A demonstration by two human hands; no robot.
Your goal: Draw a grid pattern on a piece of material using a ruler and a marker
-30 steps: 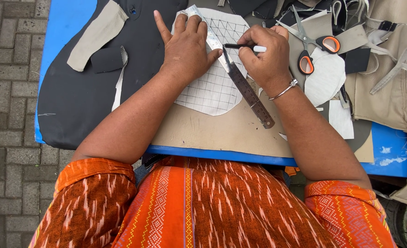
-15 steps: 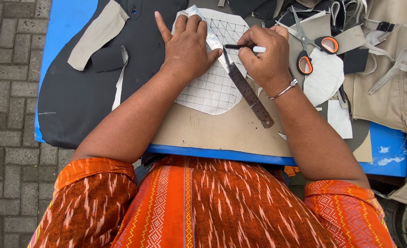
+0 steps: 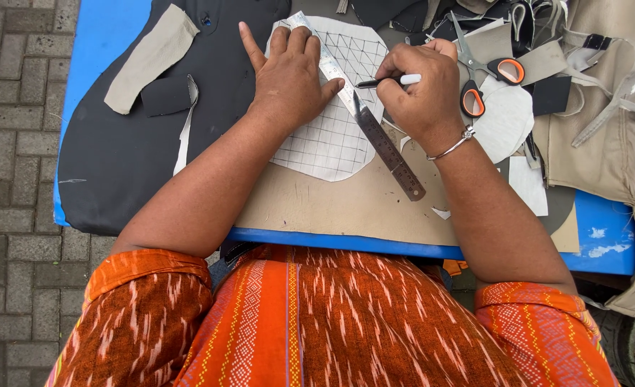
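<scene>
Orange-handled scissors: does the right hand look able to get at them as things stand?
Probably yes. The scissors lie uncovered just beside the right hand, nothing between them. But that hand is holding a pen, so it would need to free its fingers first.

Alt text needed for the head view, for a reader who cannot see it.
Seen from above, the left hand presses a metal ruler across a white gridded piece while the right hand holds a pen at the ruler's edge. Orange-handled scissors lie to the right on the blue table.

My outdoor workbench in daylight.
I sit at a blue table [image 3: 102, 43] standing on grey brick paving [image 3: 13, 143], under soft, even light.
</scene>
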